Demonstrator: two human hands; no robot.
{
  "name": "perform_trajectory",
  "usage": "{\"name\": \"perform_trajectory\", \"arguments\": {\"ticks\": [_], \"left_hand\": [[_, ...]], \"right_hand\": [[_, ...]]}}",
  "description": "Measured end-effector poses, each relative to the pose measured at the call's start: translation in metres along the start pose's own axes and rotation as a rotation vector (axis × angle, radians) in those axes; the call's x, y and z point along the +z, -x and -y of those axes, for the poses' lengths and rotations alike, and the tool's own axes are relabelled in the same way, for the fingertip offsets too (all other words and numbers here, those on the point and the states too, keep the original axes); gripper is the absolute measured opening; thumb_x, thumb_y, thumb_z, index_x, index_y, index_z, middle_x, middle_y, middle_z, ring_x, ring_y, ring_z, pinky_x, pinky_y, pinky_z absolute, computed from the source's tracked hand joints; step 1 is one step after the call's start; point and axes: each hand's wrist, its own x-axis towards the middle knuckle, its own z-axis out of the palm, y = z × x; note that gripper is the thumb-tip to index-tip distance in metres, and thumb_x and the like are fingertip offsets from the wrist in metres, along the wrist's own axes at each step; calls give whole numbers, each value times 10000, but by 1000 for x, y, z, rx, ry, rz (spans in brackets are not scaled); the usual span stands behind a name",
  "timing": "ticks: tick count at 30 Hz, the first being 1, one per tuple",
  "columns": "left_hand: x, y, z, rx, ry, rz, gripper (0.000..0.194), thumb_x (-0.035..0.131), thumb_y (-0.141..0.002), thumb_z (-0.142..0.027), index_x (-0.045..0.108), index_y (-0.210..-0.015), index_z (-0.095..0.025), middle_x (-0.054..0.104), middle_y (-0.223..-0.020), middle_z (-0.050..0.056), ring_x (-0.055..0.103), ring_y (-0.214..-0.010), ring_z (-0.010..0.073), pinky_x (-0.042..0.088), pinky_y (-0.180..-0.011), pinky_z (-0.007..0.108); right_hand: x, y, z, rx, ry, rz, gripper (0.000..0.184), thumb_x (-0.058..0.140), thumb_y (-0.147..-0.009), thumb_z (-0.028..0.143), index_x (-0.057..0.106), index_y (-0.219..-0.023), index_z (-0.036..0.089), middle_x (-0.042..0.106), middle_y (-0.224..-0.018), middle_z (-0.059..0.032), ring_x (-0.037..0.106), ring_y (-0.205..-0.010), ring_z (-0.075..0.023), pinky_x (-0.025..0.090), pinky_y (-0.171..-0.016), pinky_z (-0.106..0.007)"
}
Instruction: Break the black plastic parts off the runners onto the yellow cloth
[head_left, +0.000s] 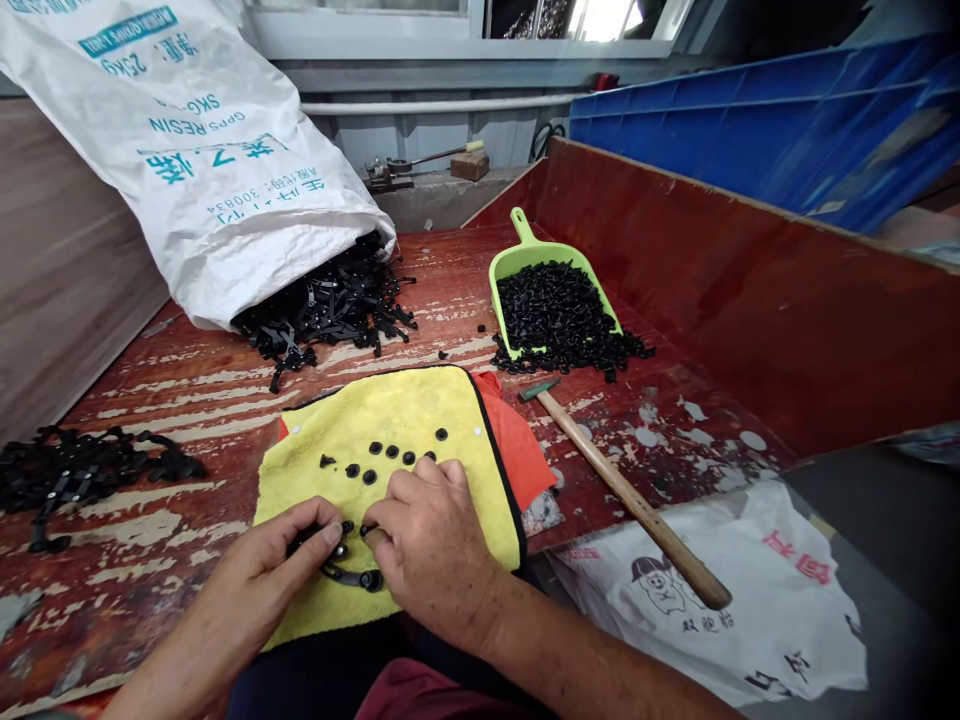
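Note:
A yellow cloth (405, 420) lies on the worn red table, with several small black round caps (391, 452) scattered on it. Both hands rest on the near part of the cloth. My left hand (281, 555) has its fingers curled on a black plastic strap piece (352, 576). My right hand (427, 535) is closed in a pinch at the strap's upper end, pressing something small and black that I cannot make out.
A white resin sack (187, 150) spills black strap pieces (330, 305) at the back left. A green scoop (551, 295) holds black caps. A wooden-handled hammer (630, 500) lies right. More black parts (75, 470) lie left. Blue crates (787, 130) stand behind the red wall.

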Motion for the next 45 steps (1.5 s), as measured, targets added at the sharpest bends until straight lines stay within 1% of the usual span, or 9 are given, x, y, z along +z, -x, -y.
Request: {"name": "perform_trajectory", "arguments": {"ticks": [3,9,17,21,25,33,37,41,45], "left_hand": [[3,-1,-2,19,-44,15,282,594,-867,-482,638,-808,-209,625,-749,-1,525,-720,180,403,-635,227],[7,-3,0,37,-165,50,320,530,-890,-522,621,-817,-224,606,-749,-13,537,-739,190,412,-678,260],[3,-9,2,-18,-161,75,397,514,-880,-579,640,-785,-214,580,-698,-17,503,-692,177,396,-628,247],[2,-10,2,-18,-132,42,354,585,-841,-546,687,-796,-211,631,-720,-9,526,-682,176,409,-611,234],[2,-11,3,-9,-88,69,317,635,-809,-520,709,-791,-213,665,-723,-7,558,-688,182,440,-619,230],[-1,-10,8,-62,-147,102,419,560,-837,-619,694,-834,-222,671,-777,-7,564,-741,189,435,-662,231],[1,-10,2,-42,-164,112,407,552,-849,-597,692,-799,-219,664,-761,-6,560,-767,201,425,-708,249],[3,-10,-3,-20,-175,112,416,514,-871,-582,673,-766,-212,640,-724,-1,545,-742,203,406,-674,258],[5,-7,-1,24,-83,55,356,541,-865,-546,666,-832,-215,649,-751,0,556,-745,201,415,-674,260]], "right_hand": [[0,0,-1,-6,8,4,71,662,-864,261,651,-802,228,596,-868,5,439,-912,-204,268,-783,-396],[0,-1,-2,-23,21,16,40,660,-858,249,657,-826,226,603,-882,2,444,-947,-212,273,-802,-401],[-1,-1,-2,-35,19,17,78,663,-850,247,642,-781,217,611,-869,10,446,-927,-206,273,-785,-396],[-1,-1,-3,-50,17,-5,99,655,-854,242,637,-761,213,617,-853,6,445,-916,-208,268,-778,-400],[-2,-1,-4,-54,22,-19,95,647,-861,242,648,-769,215,623,-864,3,446,-914,-211,270,-776,-403],[-2,0,-5,-67,15,-11,49,653,-852,254,646,-817,220,625,-884,2,452,-951,-223,271,-801,-408],[-3,1,-6,-87,-5,-43,65,651,-850,249,623,-901,220,637,-908,0,457,-939,-212,274,-815,-398],[-3,1,-5,-181,18,-49,60,629,-863,233,587,-828,210,642,-832,11,455,-896,-203,264,-824,-408],[0,2,-4,-152,-7,-65,67,643,-856,231,589,-819,214,657,-809,21,456,-889,-196,255,-828,-407]]}}
